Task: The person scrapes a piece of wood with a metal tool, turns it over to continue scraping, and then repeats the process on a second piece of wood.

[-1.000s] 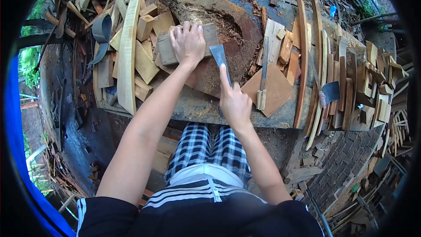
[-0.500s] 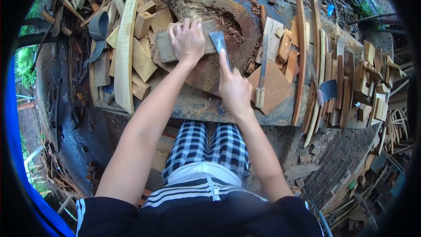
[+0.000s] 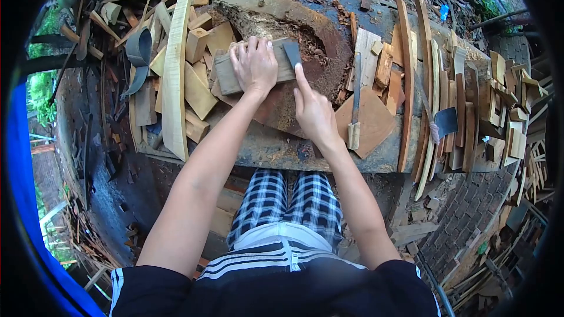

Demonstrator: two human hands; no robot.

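My left hand [image 3: 255, 66] lies over a weathered grey-brown wooden block [image 3: 228, 75], its fingers curled over the far edge and pressing it on the worktop. My right hand [image 3: 318, 114] is closed on a tool with a flat, flared metal blade [image 3: 292, 54]. Its index finger stretches along the tool, and the handle is hidden in the palm. The blade sits at the right end of the block; whether it touches cannot be made out. Beneath the block is a hollowed, reddish-brown slab of wood [image 3: 320, 82] scattered with sawdust.
A long pale curved plank [image 3: 178, 64] and wood offcuts [image 3: 200, 91] lie left. On the right are a narrow blade with a wooden handle [image 3: 355, 105], a brown wooden plate [image 3: 367, 123], long strips [image 3: 404, 82], and a dark square-bladed tool [image 3: 445, 122]. A blue sheet [image 3: 35, 223] hangs far left.
The whole view has shifted slightly. The blade in my right hand has turned and looks darker, still by the block's right end. My left hand stays on the block.
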